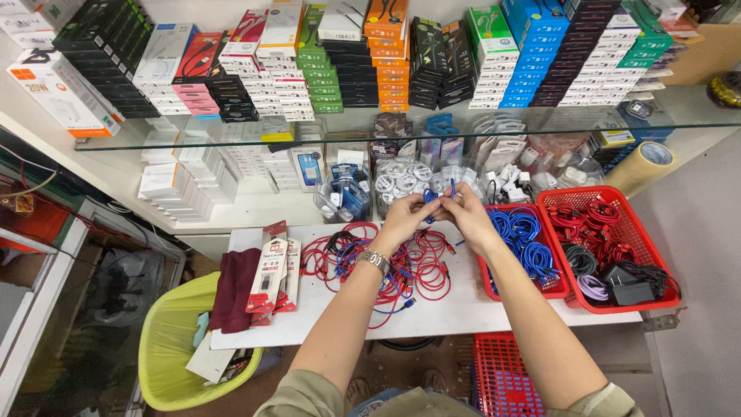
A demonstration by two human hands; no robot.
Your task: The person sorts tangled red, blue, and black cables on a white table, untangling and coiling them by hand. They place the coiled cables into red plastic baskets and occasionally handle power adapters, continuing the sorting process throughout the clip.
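Pinching a thin blue flexible cable [430, 196] between them, both hands meet above the white tabletop [471, 305], each grip clenched on that cable. The left hand [403, 218], a metal watch at its wrist, holds one side of the small coil; the right hand [465, 211] holds the other. Such a cable looks light, limp and springy, likely to uncoil if let loose, so the loops themselves or the stiffer plug ends seem the best places to hold.

Far left of the grip, a white carton with orange edges [62, 96] sits on the glass shelf [695, 116]. Lower left, flat red and white hanging packs [272, 274] lie by a folded maroon cloth [233, 287]. Directly beneath the grip spreads a tangle of red and blue cables [401, 266]. Above it stand stacked small boxes in black, white, pink, green, orange and blue [386, 66]. Just right of the grip, a red mesh basket of blue cables [525, 243] sits beside a larger red mesh basket of red, black and lilac cables [617, 247].
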